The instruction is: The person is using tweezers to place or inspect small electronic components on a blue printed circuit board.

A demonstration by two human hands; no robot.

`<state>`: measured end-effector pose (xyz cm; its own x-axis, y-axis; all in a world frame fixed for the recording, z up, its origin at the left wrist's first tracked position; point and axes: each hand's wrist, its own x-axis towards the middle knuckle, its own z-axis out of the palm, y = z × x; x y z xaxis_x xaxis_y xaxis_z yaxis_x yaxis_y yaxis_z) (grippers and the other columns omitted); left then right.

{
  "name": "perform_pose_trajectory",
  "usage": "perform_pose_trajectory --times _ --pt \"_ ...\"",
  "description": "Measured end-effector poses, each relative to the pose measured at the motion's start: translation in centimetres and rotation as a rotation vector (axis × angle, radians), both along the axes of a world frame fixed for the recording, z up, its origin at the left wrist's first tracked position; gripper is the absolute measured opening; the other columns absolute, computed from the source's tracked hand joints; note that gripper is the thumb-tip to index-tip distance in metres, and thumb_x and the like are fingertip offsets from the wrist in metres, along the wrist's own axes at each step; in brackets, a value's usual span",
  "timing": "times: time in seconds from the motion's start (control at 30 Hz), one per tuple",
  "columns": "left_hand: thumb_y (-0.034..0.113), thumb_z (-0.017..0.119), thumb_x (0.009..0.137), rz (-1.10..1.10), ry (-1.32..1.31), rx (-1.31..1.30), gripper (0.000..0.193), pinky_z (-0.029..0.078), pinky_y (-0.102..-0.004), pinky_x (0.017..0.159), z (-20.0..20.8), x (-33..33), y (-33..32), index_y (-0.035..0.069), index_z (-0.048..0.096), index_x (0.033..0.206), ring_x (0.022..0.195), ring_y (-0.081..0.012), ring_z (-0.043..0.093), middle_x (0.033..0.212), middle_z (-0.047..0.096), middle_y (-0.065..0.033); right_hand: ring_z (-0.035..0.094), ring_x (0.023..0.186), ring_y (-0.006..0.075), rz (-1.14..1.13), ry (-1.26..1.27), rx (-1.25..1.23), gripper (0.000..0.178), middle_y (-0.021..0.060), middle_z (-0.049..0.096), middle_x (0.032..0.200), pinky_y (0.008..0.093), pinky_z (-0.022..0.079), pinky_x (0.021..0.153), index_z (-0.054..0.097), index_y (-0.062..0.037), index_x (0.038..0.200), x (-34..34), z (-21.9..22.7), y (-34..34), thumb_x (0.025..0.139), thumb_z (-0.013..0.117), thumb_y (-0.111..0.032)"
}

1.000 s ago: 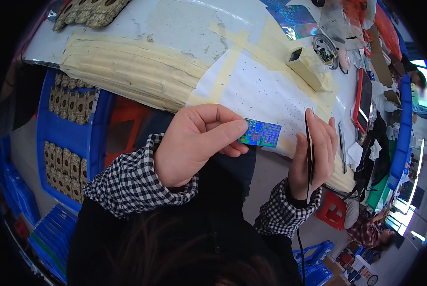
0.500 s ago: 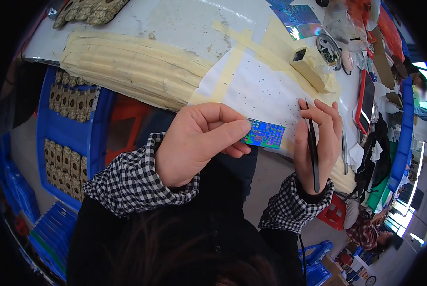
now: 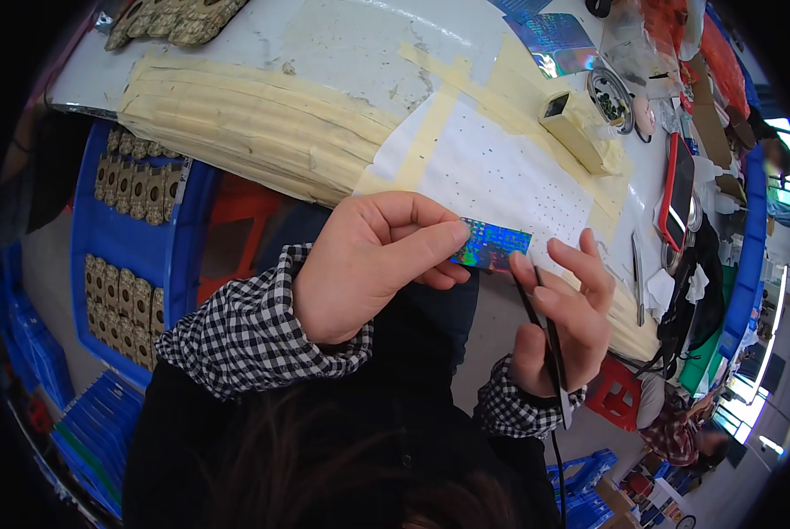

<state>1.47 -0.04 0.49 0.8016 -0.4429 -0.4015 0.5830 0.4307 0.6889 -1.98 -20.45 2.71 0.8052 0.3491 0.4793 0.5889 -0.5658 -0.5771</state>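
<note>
My left hand (image 3: 359, 269) pinches one end of a small shiny blue holographic sheet (image 3: 498, 240) between thumb and index finger, above the table's near edge. Black tweezers (image 3: 551, 339) rest among the fingers of my right hand (image 3: 575, 322), which is just right of the sheet. One right fingertip is at the sheet's lower right corner; whether it presses on it I cannot tell. Behind the sheet, white paper (image 3: 483, 145) taped to the table carries many tiny dark specks.
A cream taped block (image 3: 580, 132), a round tin (image 3: 608, 97) and larger holographic sheets (image 3: 558, 40) stand behind. To the right lie metal tweezers (image 3: 637, 278) and a red-edged phone (image 3: 677, 194). Blue tray (image 3: 122, 247) at left holds several camouflage-patterned pieces.
My right hand has moved left and lower, its fingers now reaching the sheet's right end, and the black tweezers have tilted. The left hand still holds the sheet in nearly the same place.
</note>
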Motion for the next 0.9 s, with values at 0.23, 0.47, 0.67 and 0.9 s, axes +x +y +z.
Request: perform_pose_trajectory --times 0.23,0.47,0.67,0.9 --pt "0.013 0.059 0.091 0.008 0.002 -0.033 0.016 0.053 -0.0219 0.067 -0.2 -0.1 0.0 -0.001 0.062 0.097 0.076 -0.0123 0.066 0.088 0.067 -0.0090 0.053 0.117 0.0297 -0.029 0.019 -0.062 0.029 0.0081 0.070 0.103 0.0516 0.022 0.109 0.060 -0.0113 0.104 -0.3 -0.7 1.6 0.077 0.067 -0.006" --pt "0.013 0.059 0.091 -0.001 -0.004 -0.028 0.016 0.053 -0.0216 0.067 -0.2 -0.1 0.0 -0.001 0.063 0.098 0.076 -0.0120 0.066 0.089 0.067 -0.0087 0.051 0.119 0.0302 -0.041 -0.001 -0.071 0.028 0.0086 0.070 0.102 0.0520 0.021 0.109 0.059 -0.0112 0.104 -0.3 -0.9 1.7 0.077 0.066 -0.006" --pt "0.014 0.059 0.091 0.001 0.001 -0.025 0.017 0.053 -0.0213 0.068 -0.3 -0.1 0.1 -0.001 0.063 0.098 0.076 -0.0117 0.066 0.089 0.067 -0.0086 0.051 0.118 0.0302 -0.051 -0.008 -0.070 0.025 0.0091 0.070 0.101 0.0522 0.020 0.109 0.059 -0.0106 0.104 -0.2 -1.0 1.8 0.080 0.066 -0.009" --pt "0.015 0.059 0.091 0.004 -0.014 -0.027 0.018 0.053 -0.0212 0.068 -0.3 -0.1 0.0 -0.002 0.063 0.098 0.076 -0.0112 0.065 0.090 0.067 -0.0091 0.052 0.118 0.0295 -0.054 -0.002 -0.068 0.025 0.0095 0.070 0.101 0.0525 0.021 0.109 0.059 -0.0107 0.105 -0.2 -1.0 2.0 0.081 0.065 -0.010"
